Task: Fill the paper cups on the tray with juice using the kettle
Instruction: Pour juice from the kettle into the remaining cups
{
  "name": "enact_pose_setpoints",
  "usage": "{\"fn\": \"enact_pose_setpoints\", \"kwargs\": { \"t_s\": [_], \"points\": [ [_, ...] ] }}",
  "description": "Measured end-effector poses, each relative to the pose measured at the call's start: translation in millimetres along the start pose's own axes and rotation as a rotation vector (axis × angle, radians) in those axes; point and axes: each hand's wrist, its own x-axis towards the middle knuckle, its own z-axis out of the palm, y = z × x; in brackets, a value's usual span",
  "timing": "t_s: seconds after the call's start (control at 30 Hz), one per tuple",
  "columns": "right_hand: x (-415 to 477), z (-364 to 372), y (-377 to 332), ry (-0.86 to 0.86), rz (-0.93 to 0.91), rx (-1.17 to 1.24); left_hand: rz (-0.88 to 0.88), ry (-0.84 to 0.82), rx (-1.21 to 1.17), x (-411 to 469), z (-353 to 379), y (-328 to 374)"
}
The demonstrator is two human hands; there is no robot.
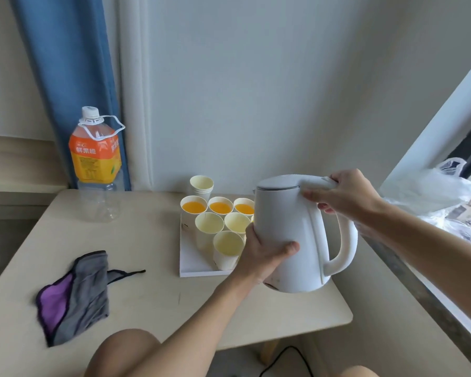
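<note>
A white kettle (288,227) is lifted over the right side of the white tray (191,257), tilted slightly left. My right hand (346,194) grips the top of its handle. My left hand (261,254) holds the kettle's lower body, thumb across the front. On the tray stand several paper cups: three in the back row (220,205) hold orange juice, and three nearer ones (209,223) are empty. The kettle hides the tray's right part.
A stack of spare paper cups (201,186) stands behind the tray. An almost empty juice bottle (95,161) is at the table's back left. A grey and purple cloth (74,295) lies front left. A plastic bag (430,186) sits on the window sill at right.
</note>
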Motion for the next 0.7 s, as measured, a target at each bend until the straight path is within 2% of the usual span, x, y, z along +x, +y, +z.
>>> {"fn": "enact_pose_setpoints", "kwargs": {
  "t_s": [0.7],
  "points": [
    [22, 7, -7, -0.076, 0.009, -0.136, -0.112, 0.019, -0.099, 11, 9, -6]
  ]
}}
